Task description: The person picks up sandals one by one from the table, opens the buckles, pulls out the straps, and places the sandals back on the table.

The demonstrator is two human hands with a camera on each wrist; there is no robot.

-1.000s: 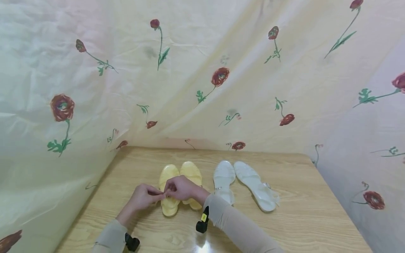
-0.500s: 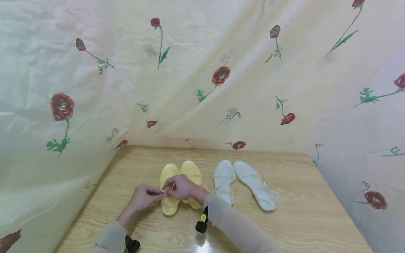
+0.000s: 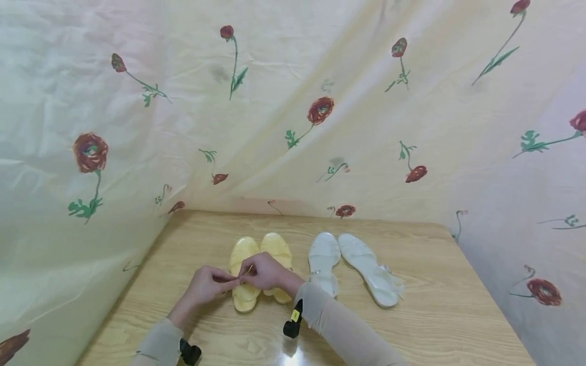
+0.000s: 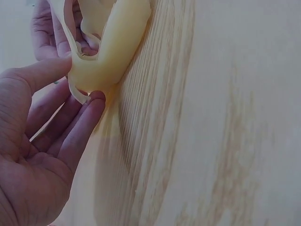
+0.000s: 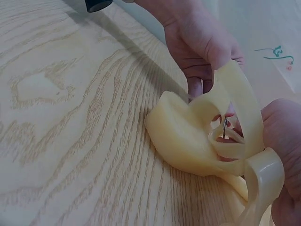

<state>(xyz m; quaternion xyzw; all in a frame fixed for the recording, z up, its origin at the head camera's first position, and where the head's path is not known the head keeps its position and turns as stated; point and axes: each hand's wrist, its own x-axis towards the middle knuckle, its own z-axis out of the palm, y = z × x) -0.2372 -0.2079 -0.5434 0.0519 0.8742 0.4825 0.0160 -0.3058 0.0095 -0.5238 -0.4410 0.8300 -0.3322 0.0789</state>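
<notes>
A yellow jelly sandal [image 3: 244, 250] stands on the wooden table, left of its mate [image 3: 276, 245]. Both hands meet over its ankle strap. My left hand [image 3: 208, 285] pinches the strap from the outer side; in the left wrist view its thumb and fingertips grip the yellow plastic beside a loose strap end [image 4: 77, 92]. My right hand [image 3: 263, 272] pinches the strap from the other side, a piece of yellow strap showing between its fingers. A small metal buckle [image 5: 225, 127] appears through the straps in the right wrist view. The fingers partly hide how strap and buckle meet.
Two white sandals [image 3: 324, 254] lie to the right, the outer one [image 3: 366, 262] angled outward with its strap spread. The wood-grain table [image 3: 426, 315] ends at a flowered cloth [image 3: 274, 127] hanging behind and at the sides.
The right fingers have shifted slightly at the strap, and a yellow strap piece now shows between them. The left hand keeps nearly the same place. The sandals stay put.
</notes>
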